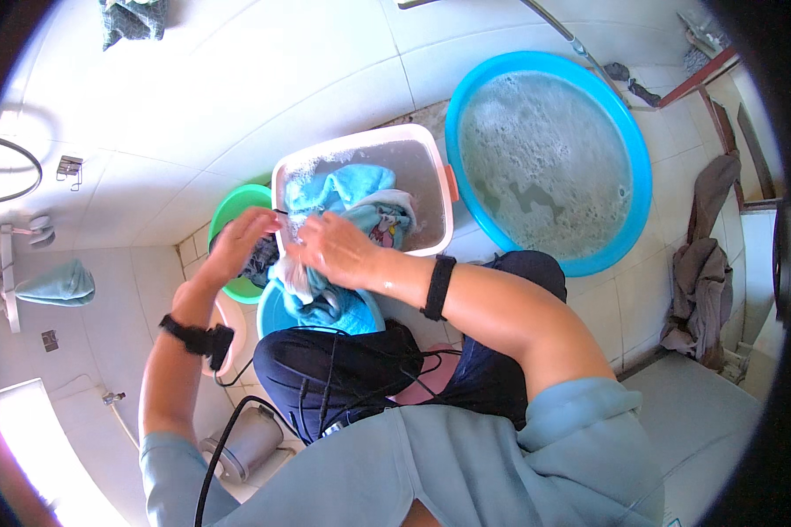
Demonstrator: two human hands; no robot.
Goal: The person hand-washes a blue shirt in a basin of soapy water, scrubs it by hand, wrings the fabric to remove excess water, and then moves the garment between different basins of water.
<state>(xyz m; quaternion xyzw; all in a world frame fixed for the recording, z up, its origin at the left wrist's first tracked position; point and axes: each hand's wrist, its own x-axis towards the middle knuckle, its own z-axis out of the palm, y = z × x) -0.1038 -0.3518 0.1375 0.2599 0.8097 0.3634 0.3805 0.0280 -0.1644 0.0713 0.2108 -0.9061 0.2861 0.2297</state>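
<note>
A white basin with a pinkish rim (409,133) holds grey, sudsy water and wet laundry, including a light-blue cloth (360,183) and a printed piece. At its near left corner my right hand (336,250) is closed on a whitish wet cloth (295,279), which hangs down toward a blue basin (360,318) with blue and grey fabric in it. My left hand (248,239) is by the white basin's left rim, fingers drawn together; what they grip is hidden. Beneath that hand, a green basin (226,209) contains dark cloth (259,259).
A large blue tub (637,167) of foamy water stands to the right. My knees (325,369) are close to the basins. Brown clothing (703,272) hangs at the right. A grey lidded bin (248,439) is at lower left, and a black cable (215,465) runs beside my body.
</note>
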